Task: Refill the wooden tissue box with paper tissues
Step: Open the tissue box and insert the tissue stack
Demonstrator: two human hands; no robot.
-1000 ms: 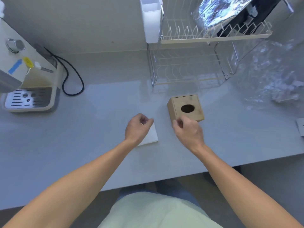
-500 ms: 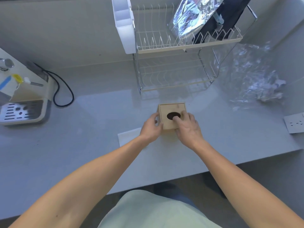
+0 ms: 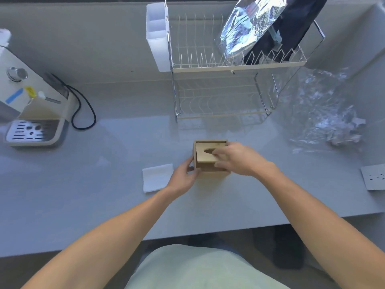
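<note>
While your left hand clamps the wooden tissue box by its left side, your right hand pinches the lid, now tilted up where it lay flat before. Mid-surface, the box is opening; the folded tissues wait just left.

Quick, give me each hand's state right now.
Left hand: grips the left side of the wooden tissue box, steadying it.
Right hand: holds the box's lid, a finger at its oval opening, lifting it.
</note>
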